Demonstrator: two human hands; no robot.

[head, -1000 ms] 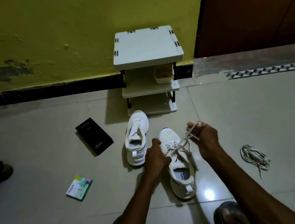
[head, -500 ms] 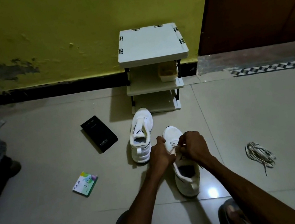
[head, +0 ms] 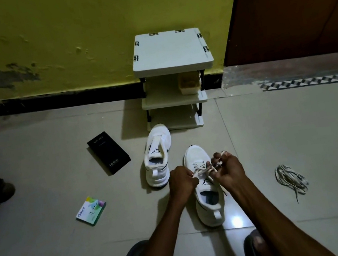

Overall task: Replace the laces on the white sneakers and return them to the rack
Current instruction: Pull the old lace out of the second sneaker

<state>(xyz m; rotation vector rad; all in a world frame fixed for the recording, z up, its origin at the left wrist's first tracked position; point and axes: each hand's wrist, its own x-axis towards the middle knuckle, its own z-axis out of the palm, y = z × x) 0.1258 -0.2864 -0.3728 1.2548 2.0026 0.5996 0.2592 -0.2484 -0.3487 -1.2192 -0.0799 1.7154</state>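
Observation:
Two white sneakers stand on the tiled floor in front of a small white rack (head: 170,51). The nearer sneaker (head: 209,202) points away from me and has a white lace (head: 201,170) threaded through its upper eyelets. My left hand (head: 182,182) pinches one end of that lace at the shoe's left side. My right hand (head: 228,168) grips the other end, fingers curled, just right of the eyelets. The other sneaker (head: 157,157) stands to the left, with no lace showing and its tongue up.
A loose bundle of laces (head: 291,178) lies on the floor at the right. A black phone box (head: 108,152) and a small green packet (head: 91,210) lie at the left. A yellowish container (head: 189,83) sits on the rack's middle shelf. A brown door fills the upper right.
My right hand drew the lace out to the right, came back in over the eyelets, and now has moved slightly right again with the lace end. The left hand stays at the shoe.

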